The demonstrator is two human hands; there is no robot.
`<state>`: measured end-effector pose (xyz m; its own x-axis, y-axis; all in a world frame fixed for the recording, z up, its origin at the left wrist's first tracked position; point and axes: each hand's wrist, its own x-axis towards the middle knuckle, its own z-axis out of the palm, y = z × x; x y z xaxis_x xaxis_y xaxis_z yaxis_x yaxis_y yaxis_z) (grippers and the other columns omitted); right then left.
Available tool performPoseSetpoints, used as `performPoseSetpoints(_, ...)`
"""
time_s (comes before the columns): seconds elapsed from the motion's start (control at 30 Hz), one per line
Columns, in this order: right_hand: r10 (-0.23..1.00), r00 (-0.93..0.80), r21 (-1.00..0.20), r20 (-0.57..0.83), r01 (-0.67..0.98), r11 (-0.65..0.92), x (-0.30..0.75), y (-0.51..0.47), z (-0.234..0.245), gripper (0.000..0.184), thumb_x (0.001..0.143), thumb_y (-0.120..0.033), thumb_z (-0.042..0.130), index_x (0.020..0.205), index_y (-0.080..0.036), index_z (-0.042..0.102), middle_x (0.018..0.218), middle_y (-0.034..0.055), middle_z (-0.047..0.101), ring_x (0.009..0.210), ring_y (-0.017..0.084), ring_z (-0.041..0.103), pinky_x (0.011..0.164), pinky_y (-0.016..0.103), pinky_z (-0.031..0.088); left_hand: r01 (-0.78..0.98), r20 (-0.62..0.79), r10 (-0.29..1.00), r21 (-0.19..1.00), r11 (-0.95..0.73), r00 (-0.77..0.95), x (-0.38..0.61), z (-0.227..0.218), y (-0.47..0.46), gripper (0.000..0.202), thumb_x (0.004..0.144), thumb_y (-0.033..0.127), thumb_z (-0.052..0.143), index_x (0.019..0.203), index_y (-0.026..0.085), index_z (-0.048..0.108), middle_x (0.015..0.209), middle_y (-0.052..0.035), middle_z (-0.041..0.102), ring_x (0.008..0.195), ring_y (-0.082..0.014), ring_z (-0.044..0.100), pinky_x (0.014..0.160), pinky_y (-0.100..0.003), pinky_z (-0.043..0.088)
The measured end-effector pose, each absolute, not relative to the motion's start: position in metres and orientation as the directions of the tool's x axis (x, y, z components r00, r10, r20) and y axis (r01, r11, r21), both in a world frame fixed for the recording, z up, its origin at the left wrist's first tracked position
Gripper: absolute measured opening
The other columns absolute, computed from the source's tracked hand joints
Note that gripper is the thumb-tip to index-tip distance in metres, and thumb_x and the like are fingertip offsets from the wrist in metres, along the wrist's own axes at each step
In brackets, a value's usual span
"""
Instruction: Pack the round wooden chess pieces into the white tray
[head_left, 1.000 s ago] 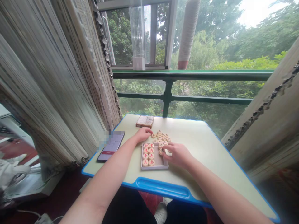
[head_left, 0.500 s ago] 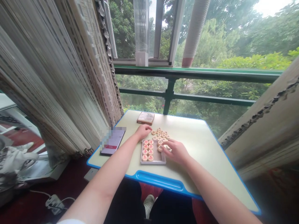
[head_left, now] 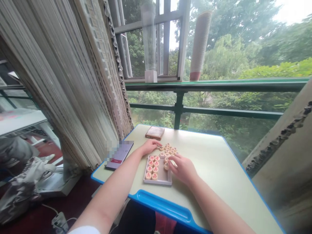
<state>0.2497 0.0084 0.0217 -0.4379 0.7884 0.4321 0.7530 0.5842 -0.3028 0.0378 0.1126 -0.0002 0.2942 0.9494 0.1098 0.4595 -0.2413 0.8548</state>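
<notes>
A shallow square box [head_left: 158,183] sits on the table, with two columns of round xiangqi pieces with red characters [head_left: 155,170] along its left side. Dark-marked pieces lie at its right side, among them a xiangqi piece [head_left: 166,166] at the fingertips of my right hand [head_left: 184,168]. That hand is closed, thumb and fingers pinching at this piece's edge; its palm side is hidden. Beyond the box, several loose pieces [head_left: 172,151] are bunched together. My left hand [head_left: 150,146] reaches over from the left, fingers stretched out, the tips beside a loose piece [head_left: 161,148].
A small flat box [head_left: 155,132] lies at the table's far edge. A tablet-like device [head_left: 119,156], partly blurred out, rests at the left. The blue-rimmed table [head_left: 214,182] has a moulded trough [head_left: 163,204] in front. Curtains [head_left: 80,81] and a green railing [head_left: 179,107] stand around.
My view has tilted up, so the table sits lower in the picture. Both hands stay at nearly the same places by the pieces, the right one slightly closer over the box's right edge.
</notes>
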Motion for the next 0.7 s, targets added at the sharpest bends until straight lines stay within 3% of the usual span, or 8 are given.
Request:
performPoseSetpoints(0.1,0.787,-0.442,-0.318,0.43,0.742,0.59,0.252,0.011,0.02,0.023,0.084,-0.029,0.043,0.086,-0.023,0.065,0.085,0.0032,0.066,0.072,0.014,0.06,0.062,0.024,0.039,0.472,0.139,0.922,0.825,-0.31,0.362,0.036,0.001,0.108,0.027,0.066,0.011,0.047,0.079,0.015,0.07,0.094,-0.0047,0.068,0.093,-0.015,0.059,0.089,-0.028,0.042)
performPoseSetpoints(0.23,0.804,-0.415,-0.332,0.426,0.755,0.566,0.259,0.013,0.019,0.025,0.085,-0.031,0.042,0.087,-0.022,0.065,0.085,0.0034,0.065,0.073,0.015,0.059,0.063,0.024,0.039,0.477,0.143,0.949,0.837,-0.267,0.281,0.039,-0.001,0.106,0.022,0.065,0.013,0.049,0.076,0.014,0.069,0.095,-0.0056,0.067,0.092,-0.0154,0.059,0.087,-0.028,0.042)
performPoseSetpoints(0.5,0.817,-0.352,-0.397,0.456,0.742,0.541,0.265,0.013,0.021,0.028,0.084,-0.032,0.042,0.084,-0.02,0.067,0.075,0.0033,0.063,0.062,0.013,0.056,0.06,0.023,0.039,0.516,0.051,0.95,0.83,-0.212,0.309,0.036,0.004,0.108,0.026,0.057,0.01,0.055,0.08,0.012,0.067,0.075,-0.0035,0.065,0.069,-0.013,0.058,0.067,-0.024,0.045)
performPoseSetpoints(0.7,0.793,-0.343,-0.391,0.504,0.728,0.563,0.262,0.016,0.019,0.025,0.083,-0.029,0.044,0.076,-0.019,0.066,0.068,0.0024,0.061,0.057,0.012,0.053,0.056,0.022,0.038,0.491,0.142,0.922,0.811,-0.317,0.361,0.029,-0.003,0.104,0.027,0.063,0.027,0.062,0.086,0.013,0.066,0.078,-0.0046,0.064,0.07,-0.014,0.056,0.066,-0.026,0.044)
